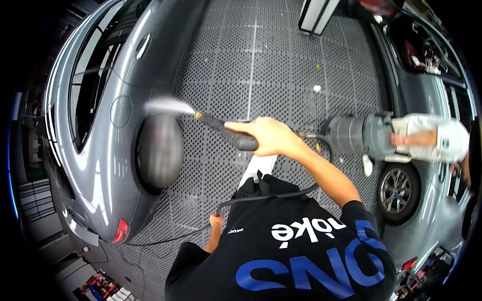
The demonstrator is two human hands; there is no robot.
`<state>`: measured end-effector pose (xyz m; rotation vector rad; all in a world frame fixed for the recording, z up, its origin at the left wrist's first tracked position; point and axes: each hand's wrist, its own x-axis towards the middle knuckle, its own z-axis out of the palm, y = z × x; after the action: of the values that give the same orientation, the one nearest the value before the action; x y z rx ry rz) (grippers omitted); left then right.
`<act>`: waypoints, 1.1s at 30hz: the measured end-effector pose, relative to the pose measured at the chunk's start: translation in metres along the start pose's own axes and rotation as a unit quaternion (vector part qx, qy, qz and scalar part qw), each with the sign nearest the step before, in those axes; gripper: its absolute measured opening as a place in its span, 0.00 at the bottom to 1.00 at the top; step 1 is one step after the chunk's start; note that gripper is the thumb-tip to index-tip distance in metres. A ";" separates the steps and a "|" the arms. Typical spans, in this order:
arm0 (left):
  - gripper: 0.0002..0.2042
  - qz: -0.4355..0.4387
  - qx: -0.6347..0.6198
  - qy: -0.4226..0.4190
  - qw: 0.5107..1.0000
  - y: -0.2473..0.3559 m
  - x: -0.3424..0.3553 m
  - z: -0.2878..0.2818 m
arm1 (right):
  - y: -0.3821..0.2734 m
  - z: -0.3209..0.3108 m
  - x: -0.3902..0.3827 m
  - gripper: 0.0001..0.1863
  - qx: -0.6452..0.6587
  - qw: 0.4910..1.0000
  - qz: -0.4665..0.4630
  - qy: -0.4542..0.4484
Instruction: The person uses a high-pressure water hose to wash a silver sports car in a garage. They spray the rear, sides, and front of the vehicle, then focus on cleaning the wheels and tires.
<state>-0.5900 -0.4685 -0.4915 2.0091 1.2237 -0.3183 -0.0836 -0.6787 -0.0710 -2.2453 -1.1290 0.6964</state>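
Note:
My right hand (263, 133) is closed round the black handle of a spray gun (213, 123), held out over the floor. A white mist (168, 105) sprays leftward from its yellow-tipped nozzle toward the grey car (115, 165) at left, just above its blurred rear wheel (160, 150). Low down, beside my dark shirt, my left hand (217, 219) is closed on the black hose (251, 199), which runs across my waist and loops up on the right to the gun.
A co-worker (429, 138) in light clothing handles a grey drum-shaped machine (346, 135) beside a second grey car (424, 95) on the right. Perforated grey mats (221, 60) cover the floor. A white-panelled stand (314, 15) stands at the top. Cables (150, 243) trail at lower left.

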 end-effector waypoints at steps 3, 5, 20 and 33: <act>0.09 -0.092 0.032 0.004 0.995 0.121 0.059 0.017 | 0.054 -0.104 0.051 0.44 0.031 0.985 -0.095 0.142; 0.13 0.033 0.013 0.083 0.996 0.178 0.085 0.005 | 0.079 -0.169 0.095 0.43 0.063 0.974 -0.078 0.205; 0.08 -0.405 0.020 0.250 0.879 0.497 -0.222 0.241 | 0.358 -0.309 0.342 0.39 0.132 0.990 0.012 0.052; 0.08 -0.310 -0.213 0.199 0.905 0.638 -0.076 0.393 | 0.379 -0.510 0.333 0.41 0.166 0.952 -0.238 0.100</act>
<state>-0.0268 -0.9636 -0.4211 1.2995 1.9909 0.0762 0.6307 -0.7097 -0.0163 -1.6324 -1.2771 0.4094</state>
